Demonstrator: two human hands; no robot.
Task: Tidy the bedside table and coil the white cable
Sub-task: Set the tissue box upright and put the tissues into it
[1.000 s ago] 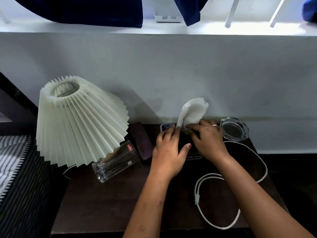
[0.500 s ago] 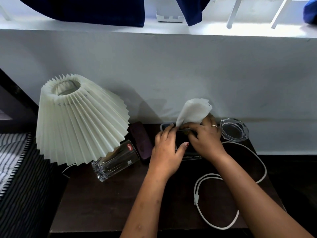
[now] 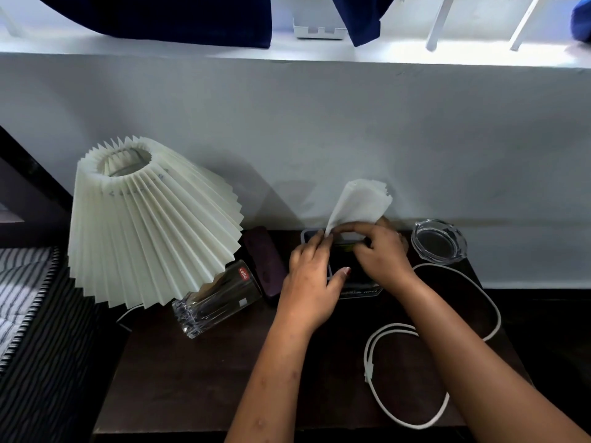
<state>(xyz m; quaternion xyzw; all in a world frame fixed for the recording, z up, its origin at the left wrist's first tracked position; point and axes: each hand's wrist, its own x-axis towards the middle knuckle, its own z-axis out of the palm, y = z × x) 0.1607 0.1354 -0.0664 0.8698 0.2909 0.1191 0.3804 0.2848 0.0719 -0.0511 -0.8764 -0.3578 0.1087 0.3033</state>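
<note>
On the dark wooden bedside table (image 3: 198, 388), both hands work at a black tissue pack (image 3: 358, 284) by the wall. My left hand (image 3: 311, 282) rests on the pack's left side, its fingertips pinching the base of a white tissue (image 3: 358, 204) that stands up from the pack. My right hand (image 3: 382, 255) pinches the same tissue from the right, over the pack's opening. The white cable (image 3: 383, 372) lies in a loose loop on the right half of the table, partly hidden under my right forearm.
A pleated cream lamp shade (image 3: 147, 225) leans at the left over a drinking glass (image 3: 217, 298) lying on its side. A dark purple case (image 3: 265, 260) lies beside it. A glass ashtray (image 3: 438, 240) sits at the back right. A striped bed (image 3: 22, 298) borders the left.
Both hands have shifted slightly toward the wall along the pack. My right fingers have curled in around the tissue's base, and the tissue stands a little more upright.
</note>
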